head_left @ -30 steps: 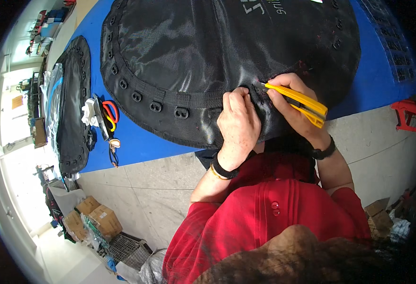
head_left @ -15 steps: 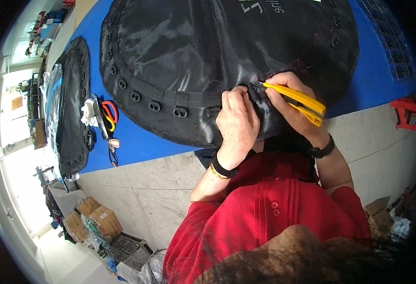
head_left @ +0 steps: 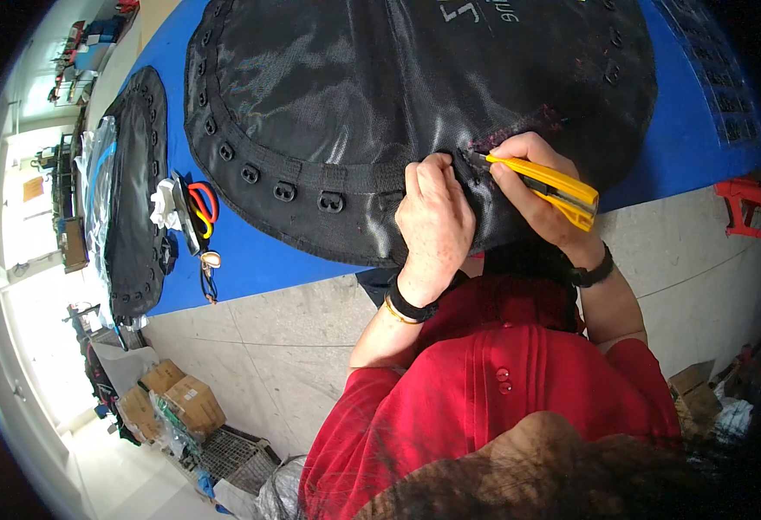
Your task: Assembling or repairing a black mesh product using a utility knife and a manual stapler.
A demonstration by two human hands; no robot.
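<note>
A big round black fabric mat with black plastic eyelets along its rim lies in front of me. My right hand grips a yellow utility knife; its blade points left, at the cloth near the mat's front edge. Beside the blade, my left hand is closed on the mat's edge band, fingers bent and pinching the fabric. What lies under those fingertips is hidden. Reddish thread bits are scattered on the cloth just beyond the knife.
The mat rests on a blue table. To the left lie red-and-yellow-handled scissors, a white crumpled piece and another black mat with clear plastic. A red stool stands at right; cardboard boxes sit lower left.
The knife has shifted very slightly right and down with my right hand. More reddish thread shows beyond the blade. The mat has moved slightly; my left hand keeps its place.
</note>
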